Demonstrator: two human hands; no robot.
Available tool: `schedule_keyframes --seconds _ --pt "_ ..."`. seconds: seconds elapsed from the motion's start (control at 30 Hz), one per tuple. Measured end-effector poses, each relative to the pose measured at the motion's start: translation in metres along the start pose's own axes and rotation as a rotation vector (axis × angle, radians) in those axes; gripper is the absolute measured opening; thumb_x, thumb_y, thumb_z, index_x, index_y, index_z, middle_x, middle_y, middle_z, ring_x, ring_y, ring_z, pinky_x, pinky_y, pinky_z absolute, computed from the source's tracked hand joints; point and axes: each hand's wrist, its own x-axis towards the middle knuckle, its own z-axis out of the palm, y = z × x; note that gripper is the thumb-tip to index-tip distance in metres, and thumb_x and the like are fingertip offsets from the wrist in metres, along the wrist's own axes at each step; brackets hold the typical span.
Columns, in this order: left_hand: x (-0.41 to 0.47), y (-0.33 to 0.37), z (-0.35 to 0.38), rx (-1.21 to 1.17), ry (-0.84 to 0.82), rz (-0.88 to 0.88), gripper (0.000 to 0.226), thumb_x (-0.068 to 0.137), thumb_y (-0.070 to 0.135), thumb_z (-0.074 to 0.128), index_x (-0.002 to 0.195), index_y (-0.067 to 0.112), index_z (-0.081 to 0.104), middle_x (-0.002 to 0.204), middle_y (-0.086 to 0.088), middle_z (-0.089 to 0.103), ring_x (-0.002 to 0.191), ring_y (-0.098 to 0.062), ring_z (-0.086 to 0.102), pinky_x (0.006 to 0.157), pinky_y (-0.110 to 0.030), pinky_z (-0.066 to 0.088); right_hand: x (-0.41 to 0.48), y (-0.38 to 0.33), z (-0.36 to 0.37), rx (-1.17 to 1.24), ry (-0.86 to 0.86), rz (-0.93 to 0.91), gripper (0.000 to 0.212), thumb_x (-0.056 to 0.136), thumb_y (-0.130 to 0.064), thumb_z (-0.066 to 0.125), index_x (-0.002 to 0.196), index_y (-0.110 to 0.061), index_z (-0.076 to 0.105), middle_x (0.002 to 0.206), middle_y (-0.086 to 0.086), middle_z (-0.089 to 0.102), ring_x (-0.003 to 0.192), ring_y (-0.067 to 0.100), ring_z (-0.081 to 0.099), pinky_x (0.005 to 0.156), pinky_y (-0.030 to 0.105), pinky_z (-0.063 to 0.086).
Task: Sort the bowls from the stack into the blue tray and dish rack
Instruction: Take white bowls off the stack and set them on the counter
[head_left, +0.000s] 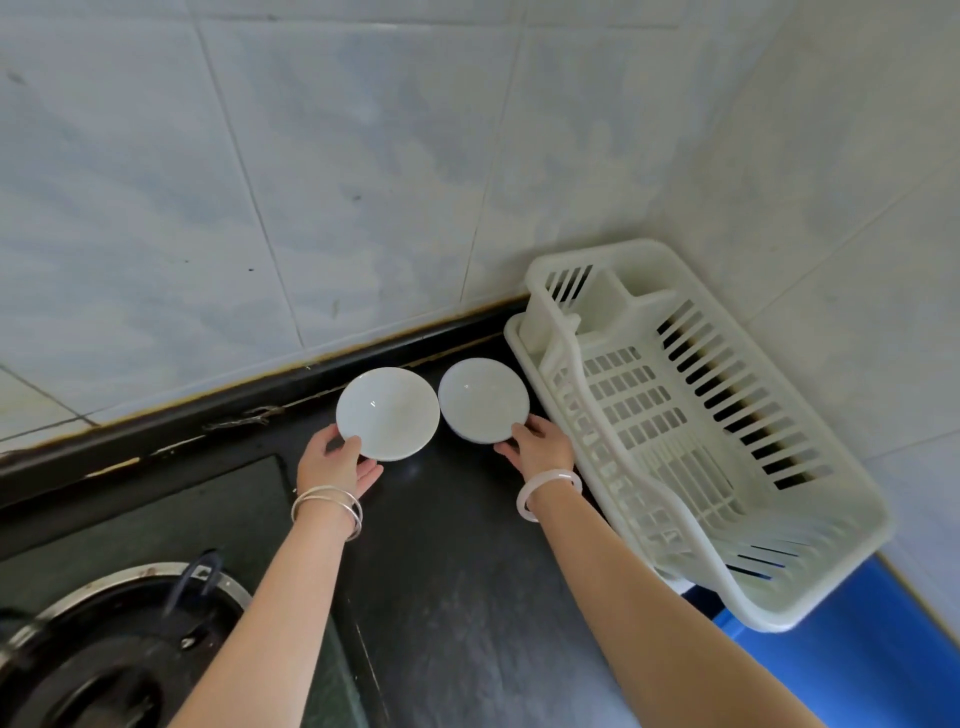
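Two white bowls sit side by side near the back of the black counter. My left hand (335, 462) grips the near rim of the left bowl (387, 410), thumb on top and fingers beneath. My right hand (540, 444) holds the near edge of the right bowl (483, 397), which seems to top a short stack. The empty white plastic dish rack (691, 431) stands just right of the bowls, against the tiled corner. Part of the blue tray (841, 670) shows at the lower right, beneath the rack's near end.
A gas stove burner with a dark pan support (119, 644) fills the lower left. The black counter (457, 571) runs between my arms. Tiled walls (363, 182) close off the back and right side. Bracelets circle both wrists.
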Motion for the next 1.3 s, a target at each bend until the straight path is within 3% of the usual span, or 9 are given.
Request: schedule_keyframes --seconds 0.17,0.57,0.83,1.0,1.13,1.3 --pt "-0.008 -0.009 0.004 -0.131 0.053 0.014 0.036 0.087 0.005 0.056 0.121 0.016 0.055 0.108 -0.002 0.058 0.091 -0.027 0.065 0.066 -0.028 0.054 0.001 -0.003 0.008 0.087 -0.022 -0.003 0.033 0.088 -0.001 0.055 0.121 -0.006 0.058 0.108 0.01 0.064 0.078 0.018 0.068 0.071 0.025 0.057" --pt "-0.005 -0.001 0.021 -0.262 0.135 0.023 0.031 0.085 0.003 0.057 0.113 0.015 0.059 0.103 -0.001 0.059 0.089 -0.027 0.065 0.053 -0.021 0.055 0.015 -0.021 0.04 0.065 -0.019 -0.008 0.032 0.09 0.0 0.052 0.121 -0.003 0.056 0.106 0.011 0.062 0.085 0.027 0.068 0.083 0.032 0.055" --pt "-0.002 -0.004 0.023 -0.277 0.161 0.024 0.028 0.085 0.004 0.058 0.112 0.013 0.059 0.095 0.0 0.06 0.09 -0.025 0.065 0.065 -0.027 0.056 0.015 -0.021 0.041 0.091 -0.04 0.022 0.033 0.089 0.0 0.054 0.122 -0.003 0.055 0.105 0.01 0.061 0.084 0.023 0.064 0.083 0.031 0.055" --pt "-0.002 -0.007 0.023 -0.172 0.181 0.078 0.029 0.087 0.004 0.056 0.115 0.011 0.059 0.117 -0.008 0.062 0.103 -0.022 0.062 0.088 -0.036 0.054 0.009 -0.022 0.035 0.085 -0.063 0.059 0.037 0.094 -0.01 0.05 0.131 -0.009 0.049 0.109 0.009 0.06 0.08 0.019 0.066 0.071 0.027 0.054" --pt "-0.007 -0.011 0.019 -0.064 0.152 0.151 0.037 0.087 0.007 0.057 0.124 0.013 0.056 0.13 -0.009 0.058 0.117 -0.025 0.056 0.096 -0.039 0.05 0.001 -0.028 0.031 0.0 -0.136 0.089 0.043 0.096 -0.017 0.047 0.139 -0.013 0.04 0.132 0.011 0.053 0.086 0.02 0.063 0.071 0.028 0.052" --pt "-0.025 -0.022 0.01 0.162 0.077 0.225 0.043 0.09 0.012 0.055 0.132 0.016 0.049 0.136 -0.004 0.054 0.108 -0.016 0.057 0.096 -0.034 0.047 -0.025 -0.033 0.009 -0.115 -0.196 0.043 0.038 0.097 -0.02 0.044 0.135 -0.015 0.045 0.131 0.006 0.055 0.102 0.024 0.062 0.082 0.03 0.051"
